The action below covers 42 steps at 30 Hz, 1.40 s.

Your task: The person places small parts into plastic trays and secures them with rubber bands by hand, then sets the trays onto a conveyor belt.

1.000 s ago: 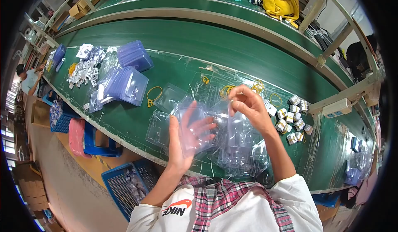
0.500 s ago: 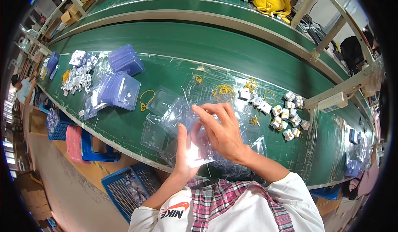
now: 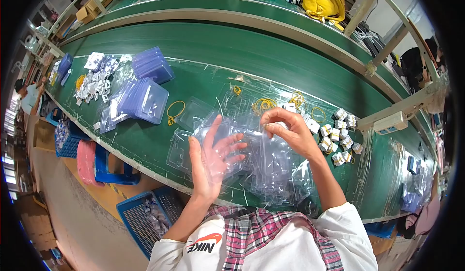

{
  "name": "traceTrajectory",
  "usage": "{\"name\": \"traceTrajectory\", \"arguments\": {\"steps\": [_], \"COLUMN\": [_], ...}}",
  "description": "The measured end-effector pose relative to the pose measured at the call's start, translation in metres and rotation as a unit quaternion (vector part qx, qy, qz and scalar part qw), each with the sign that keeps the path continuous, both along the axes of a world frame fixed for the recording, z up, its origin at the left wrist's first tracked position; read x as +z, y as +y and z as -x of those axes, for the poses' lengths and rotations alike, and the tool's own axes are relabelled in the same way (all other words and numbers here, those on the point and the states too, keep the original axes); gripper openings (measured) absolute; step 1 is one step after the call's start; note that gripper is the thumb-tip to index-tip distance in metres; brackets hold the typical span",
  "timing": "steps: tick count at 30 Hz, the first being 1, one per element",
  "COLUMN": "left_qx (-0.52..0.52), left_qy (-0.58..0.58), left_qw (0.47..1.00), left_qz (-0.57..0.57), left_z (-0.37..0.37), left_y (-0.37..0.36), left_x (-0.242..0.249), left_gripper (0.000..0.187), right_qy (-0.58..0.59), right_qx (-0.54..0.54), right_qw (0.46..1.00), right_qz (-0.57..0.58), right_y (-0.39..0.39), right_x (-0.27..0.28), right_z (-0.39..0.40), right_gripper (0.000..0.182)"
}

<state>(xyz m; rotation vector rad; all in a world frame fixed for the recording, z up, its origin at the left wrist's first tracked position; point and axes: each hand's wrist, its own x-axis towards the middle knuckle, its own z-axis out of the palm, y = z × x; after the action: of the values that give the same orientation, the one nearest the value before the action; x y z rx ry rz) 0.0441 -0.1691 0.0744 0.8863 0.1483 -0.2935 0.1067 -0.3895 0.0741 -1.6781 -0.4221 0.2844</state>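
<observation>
My left hand (image 3: 213, 157) is palm up with its fingers spread, seen through a clear plastic shell (image 3: 209, 131) that rests across the palm and fingers. To its right, my right hand (image 3: 290, 129) pinches thumb and forefinger together at the upper edge of another clear plastic piece (image 3: 273, 157). Its outline blends into the loose pile of clear plastic shells (image 3: 271, 191) beneath both hands, so where it ends is hard to see. Several flat clear shells (image 3: 178, 150) lie left of my left hand.
Stacks of bluish plastic shells (image 3: 151, 101) and white pieces (image 3: 99, 84) lie at left. Yellow rubber bands (image 3: 264, 105) sit beyond my hands, with banded white bundles (image 3: 343, 140) at right. Blue baskets (image 3: 140, 213) stand below the table edge. A metal post carries a socket box (image 3: 390, 124).
My hands have moved apart. The right hand went right and now pinches, while the left hand's fingers have spread under the clear shell. The whole view has shifted slightly.
</observation>
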Motion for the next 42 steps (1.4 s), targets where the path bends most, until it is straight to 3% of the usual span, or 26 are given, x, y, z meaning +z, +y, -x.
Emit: {"name": "traceTrajectory", "arguments": {"steps": [1, 4, 6, 12, 18, 21, 24, 26, 29, 33, 35, 38, 42], "left_qx": [-0.004, -0.039, -0.089, -0.090, -0.080, -0.103, -0.093, -0.102, -0.073, -0.052, -0.030, 0.010, 0.015], "left_qy": [-0.005, -0.009, -0.002, 0.065, 0.088, 0.107, 0.103, 0.077, 0.042, -0.019, -0.077, -0.188, -0.312], "left_qw": [1.000, 0.999, 0.995, 0.993, 0.989, 0.977, 0.980, 0.983, 0.995, 0.998, 0.988, 0.933, 0.775], "left_qz": [0.003, 0.019, 0.035, 0.040, 0.088, 0.154, 0.140, 0.133, 0.056, -0.044, -0.130, -0.306, -0.549], "left_z": [0.000, 0.003, 0.006, 0.014, 0.016, 0.012, 0.007, 0.005, 0.004, 0.001, -0.002, -0.015, -0.034], "left_y": [0.001, -0.003, -0.012, -0.024, -0.024, -0.020, -0.019, -0.016, -0.012, -0.003, 0.001, 0.007, 0.006], "left_x": [-0.001, -0.008, -0.010, -0.003, -0.003, -0.009, -0.003, -0.002, -0.007, -0.009, -0.007, -0.003, -0.011], "left_gripper": [0.087, 0.090, 0.090, 0.088, 0.083, 0.081, 0.081, 0.082, 0.082, 0.083, 0.072, 0.065, 0.071], "right_qy": [-0.018, -0.290, -0.295, -0.326, -0.409, -0.302, -0.021, -0.016, 0.006, -0.046, -0.087, -0.125, -0.209], "right_qx": [0.016, -0.060, -0.080, -0.104, -0.153, -0.144, -0.094, -0.052, -0.063, -0.060, -0.051, -0.016, -0.013], "right_qw": [0.996, 0.929, 0.931, 0.922, 0.877, 0.941, 0.987, 0.989, 0.987, 0.997, 0.989, 0.973, 0.938], "right_qz": [0.082, 0.223, 0.199, 0.180, 0.202, 0.052, -0.129, -0.136, -0.150, 0.028, 0.105, 0.195, 0.276], "right_y": [-0.004, 0.009, 0.023, 0.060, 0.060, 0.048, 0.039, 0.026, 0.008, -0.005, -0.004, -0.003, 0.005], "right_x": [-0.002, -0.003, 0.010, 0.004, 0.003, -0.006, 0.000, -0.002, -0.004, -0.007, -0.011, -0.017, -0.012], "right_z": [-0.004, 0.003, 0.011, 0.033, 0.039, 0.033, 0.033, 0.022, 0.008, 0.002, 0.002, 0.000, 0.000], "right_gripper": [0.024, 0.036, 0.039, 0.047, 0.042, 0.026, 0.012, 0.010, 0.015, 0.008, 0.007, 0.010, 0.023]}}
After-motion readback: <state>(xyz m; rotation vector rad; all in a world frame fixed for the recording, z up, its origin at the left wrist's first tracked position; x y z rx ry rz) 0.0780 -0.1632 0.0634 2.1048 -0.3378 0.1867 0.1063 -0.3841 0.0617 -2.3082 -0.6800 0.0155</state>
